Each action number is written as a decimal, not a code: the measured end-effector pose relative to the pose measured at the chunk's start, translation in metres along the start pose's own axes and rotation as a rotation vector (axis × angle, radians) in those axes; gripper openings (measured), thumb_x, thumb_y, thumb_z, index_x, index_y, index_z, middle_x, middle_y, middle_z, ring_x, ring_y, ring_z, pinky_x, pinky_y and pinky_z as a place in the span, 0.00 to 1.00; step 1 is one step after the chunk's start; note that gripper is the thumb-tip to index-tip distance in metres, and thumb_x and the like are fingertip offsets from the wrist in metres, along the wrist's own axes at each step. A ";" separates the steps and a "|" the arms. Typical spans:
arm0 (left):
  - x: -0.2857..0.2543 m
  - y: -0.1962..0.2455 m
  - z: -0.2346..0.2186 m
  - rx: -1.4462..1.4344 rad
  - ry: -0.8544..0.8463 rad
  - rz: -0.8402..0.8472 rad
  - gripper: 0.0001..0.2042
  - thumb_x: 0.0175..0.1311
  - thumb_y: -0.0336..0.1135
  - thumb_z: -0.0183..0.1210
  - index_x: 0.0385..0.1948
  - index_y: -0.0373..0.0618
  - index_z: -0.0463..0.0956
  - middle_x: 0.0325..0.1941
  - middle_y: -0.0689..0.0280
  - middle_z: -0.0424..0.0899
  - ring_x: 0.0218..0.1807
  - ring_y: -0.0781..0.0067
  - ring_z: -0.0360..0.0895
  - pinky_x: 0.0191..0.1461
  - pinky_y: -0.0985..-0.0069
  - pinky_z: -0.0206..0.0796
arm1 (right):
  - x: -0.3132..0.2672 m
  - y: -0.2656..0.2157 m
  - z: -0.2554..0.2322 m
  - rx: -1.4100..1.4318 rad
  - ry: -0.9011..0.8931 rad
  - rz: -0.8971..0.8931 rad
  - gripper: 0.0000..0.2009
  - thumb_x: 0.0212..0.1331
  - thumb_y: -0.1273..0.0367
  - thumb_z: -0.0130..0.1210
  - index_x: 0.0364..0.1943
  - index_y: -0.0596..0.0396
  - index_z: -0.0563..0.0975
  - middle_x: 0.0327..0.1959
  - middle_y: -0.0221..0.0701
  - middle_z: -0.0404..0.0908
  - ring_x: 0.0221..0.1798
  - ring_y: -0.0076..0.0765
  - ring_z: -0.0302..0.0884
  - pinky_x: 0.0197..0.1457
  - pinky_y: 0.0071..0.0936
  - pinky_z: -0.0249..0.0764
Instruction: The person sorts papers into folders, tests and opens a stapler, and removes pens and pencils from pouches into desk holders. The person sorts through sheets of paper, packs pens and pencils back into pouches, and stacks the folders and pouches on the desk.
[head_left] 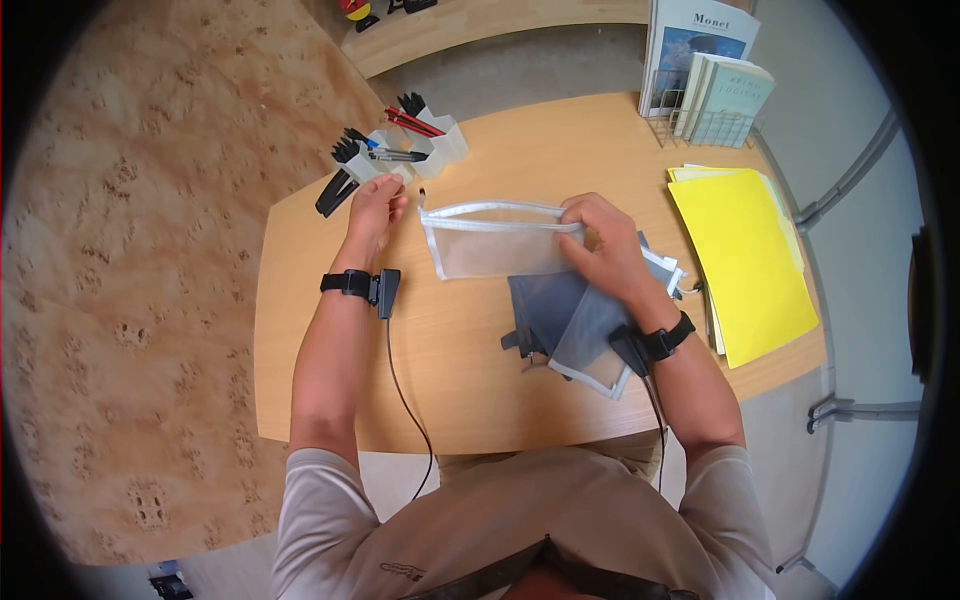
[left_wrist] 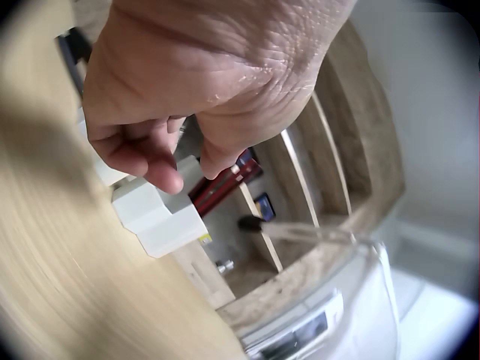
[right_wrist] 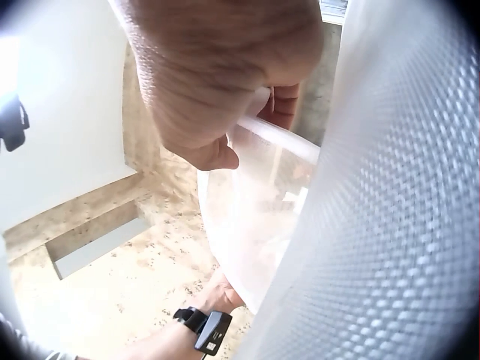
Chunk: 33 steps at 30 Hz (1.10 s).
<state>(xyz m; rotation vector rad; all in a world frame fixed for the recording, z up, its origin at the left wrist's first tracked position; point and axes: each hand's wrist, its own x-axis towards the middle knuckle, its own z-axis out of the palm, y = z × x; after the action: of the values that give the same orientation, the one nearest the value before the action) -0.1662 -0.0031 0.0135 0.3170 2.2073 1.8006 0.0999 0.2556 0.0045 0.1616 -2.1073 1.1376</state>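
My right hand (head_left: 605, 245) pinches the right end of a clear mesh zipper pouch (head_left: 490, 252) with white trim, its long top edge gaping a little. In the right wrist view, the thumb and fingers grip the pouch's pale edge (right_wrist: 289, 142). My left hand (head_left: 375, 212) is at the near side of the white pen holders (head_left: 440, 158), which hold black, red and grey pens. In the left wrist view, its bent fingers (left_wrist: 161, 161) and thumb stand apart over a white holder (left_wrist: 169, 229) with red pens (left_wrist: 225, 187); nothing shows between them.
More mesh pouches, dark blue (head_left: 545, 305) and white-edged (head_left: 600, 345), lie under my right forearm. Yellow folders (head_left: 745, 265) are stacked at the right. Books stand in a wire rack (head_left: 710, 128) at the back right. A black stapler (head_left: 336, 193) lies left of the pen holders.
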 end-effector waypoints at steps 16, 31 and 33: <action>0.061 -0.021 0.036 -0.325 0.163 -0.026 0.08 0.69 0.37 0.66 0.38 0.51 0.75 0.25 0.76 0.76 0.20 0.88 0.67 0.18 0.86 0.54 | -0.003 -0.004 0.001 0.070 -0.088 0.056 0.08 0.54 0.75 0.63 0.37 0.57 0.78 0.41 0.39 0.82 0.43 0.49 0.82 0.47 0.35 0.77; 0.072 -0.027 0.042 -0.004 0.343 0.300 0.08 0.65 0.35 0.69 0.39 0.42 0.84 0.35 0.73 0.83 0.34 0.85 0.72 0.39 0.80 0.63 | -0.002 -0.006 0.001 0.063 -0.085 0.044 0.07 0.55 0.76 0.63 0.37 0.58 0.78 0.40 0.39 0.82 0.43 0.49 0.82 0.45 0.34 0.78; 0.079 -0.030 0.040 -0.040 0.354 0.345 0.08 0.65 0.35 0.69 0.38 0.41 0.84 0.35 0.74 0.83 0.35 0.84 0.73 0.39 0.80 0.63 | -0.003 -0.005 0.001 0.061 -0.086 0.046 0.07 0.55 0.76 0.63 0.37 0.57 0.78 0.40 0.39 0.82 0.43 0.49 0.82 0.45 0.34 0.78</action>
<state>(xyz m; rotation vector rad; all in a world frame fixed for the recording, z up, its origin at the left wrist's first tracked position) -0.2262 0.0547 -0.0295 0.4206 2.4680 2.2281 0.1034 0.2509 0.0059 0.1955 -2.1625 1.2429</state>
